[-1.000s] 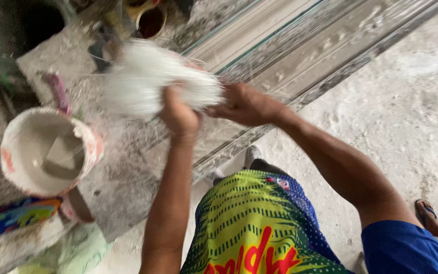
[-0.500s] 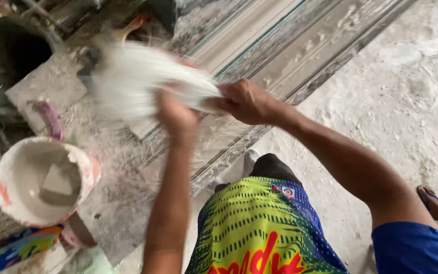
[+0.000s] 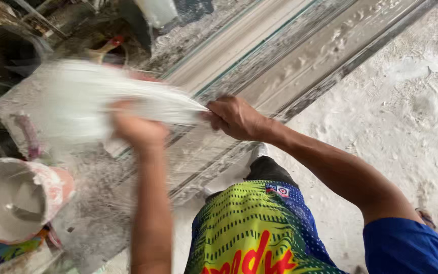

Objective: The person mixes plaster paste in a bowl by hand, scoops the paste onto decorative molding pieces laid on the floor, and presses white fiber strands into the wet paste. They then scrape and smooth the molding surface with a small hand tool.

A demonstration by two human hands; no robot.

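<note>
Above the table's near edge, your right hand grips the narrow end of a white fibre bundle; its long axis runs leftward past your left hand, whose blurred fingers' grip cannot be told.

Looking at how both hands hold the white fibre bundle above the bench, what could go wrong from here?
The right hand pinches only one end of the fibre bundle, so strands may slip out. The left hand is blurred with motion close to the plaster bucket and could perhaps knock it. Loose fibres might also land on the long mould.

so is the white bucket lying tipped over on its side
No, the white bucket stands upright at lower left, its open mouth facing up with pale plaster inside.
</note>
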